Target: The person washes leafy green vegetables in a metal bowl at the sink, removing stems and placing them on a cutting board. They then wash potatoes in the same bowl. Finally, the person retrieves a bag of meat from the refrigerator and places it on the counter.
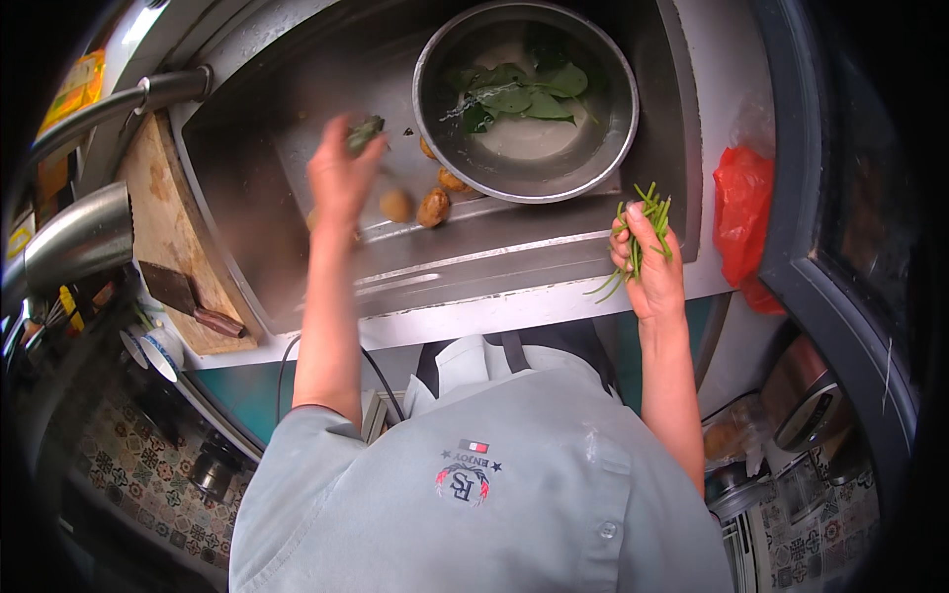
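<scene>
My left hand [345, 174], blurred, is over the left part of the stainless steel sink [296, 244]. A small dark green leafy bit [364, 135] is between its thumb and fingers. At the sink's front right edge, my right hand [652, 263] grips a bunch of thin green stems [652, 215]. Beyond it stands a round metal basin [530, 194] holding water and broad green leaves [530, 93]. Several brown potatoes [434, 207] lie on the sink floor, between my left hand and the basin.
Left of the sink, a cleaver [189, 296] rests on a wooden cutting board [163, 185], with bowls [161, 352] near its front corner. A metal faucet [122, 107] reaches in from the left. A red plastic bag [741, 215] lies along the right counter, beside a dark frame [838, 289].
</scene>
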A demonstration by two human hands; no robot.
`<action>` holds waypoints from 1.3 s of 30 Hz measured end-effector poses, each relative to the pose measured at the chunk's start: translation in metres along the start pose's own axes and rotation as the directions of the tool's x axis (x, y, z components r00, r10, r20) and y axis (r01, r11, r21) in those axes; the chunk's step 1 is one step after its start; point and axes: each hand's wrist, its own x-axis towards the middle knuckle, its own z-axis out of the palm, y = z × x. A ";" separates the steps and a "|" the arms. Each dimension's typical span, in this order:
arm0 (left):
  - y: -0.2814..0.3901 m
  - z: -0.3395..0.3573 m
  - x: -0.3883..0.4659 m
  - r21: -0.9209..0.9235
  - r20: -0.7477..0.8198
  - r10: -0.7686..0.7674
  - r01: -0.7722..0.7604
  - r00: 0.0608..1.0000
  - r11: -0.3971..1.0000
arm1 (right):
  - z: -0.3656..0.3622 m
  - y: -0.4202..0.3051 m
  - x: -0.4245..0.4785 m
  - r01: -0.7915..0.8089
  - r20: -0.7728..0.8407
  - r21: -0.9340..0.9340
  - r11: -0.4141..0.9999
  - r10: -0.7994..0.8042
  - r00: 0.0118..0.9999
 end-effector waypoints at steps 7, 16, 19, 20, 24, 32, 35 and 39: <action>0.074 0.149 0.036 0.061 0.192 0.304 -0.321 0.933 0.945 | 0.005 0.003 -0.010 -0.146 0.177 0.173 0.974 0.115 0.978; 0.032 0.180 0.053 0.124 0.425 0.376 -0.464 0.823 0.877 | -0.006 0.011 -0.014 -0.169 0.189 0.216 0.962 0.129 0.974; 0.022 0.164 0.051 0.182 0.521 0.155 -0.286 0.840 0.941 | -0.002 0.008 -0.012 -0.181 0.167 0.183 0.966 0.151 0.974; 0.014 0.163 0.051 0.211 0.544 0.154 -0.312 0.825 0.926 | 0.004 0.007 -0.012 -0.171 0.156 0.189 0.967 0.142 0.977; 0.023 0.146 0.036 0.264 0.519 0.232 -0.412 0.823 0.872 | 0.001 0.014 -0.006 -0.154 0.114 0.167 0.974 0.136 0.984; 0.101 0.074 -0.006 -0.237 0.489 0.520 -0.467 0.701 0.852 | 0.033 0.008 0.031 -0.030 0.017 0.109 0.994 0.028 0.999; 0.103 0.072 -0.029 -0.140 0.457 0.615 -0.630 0.643 0.764 | 0.043 0.002 0.039 0.075 0.019 -0.021 0.997 -0.074 0.997; 0.086 0.081 -0.038 -0.290 0.429 0.567 -0.488 0.703 0.823 | 0.033 0.003 0.039 0.195 0.132 -0.380 0.904 -0.156 0.979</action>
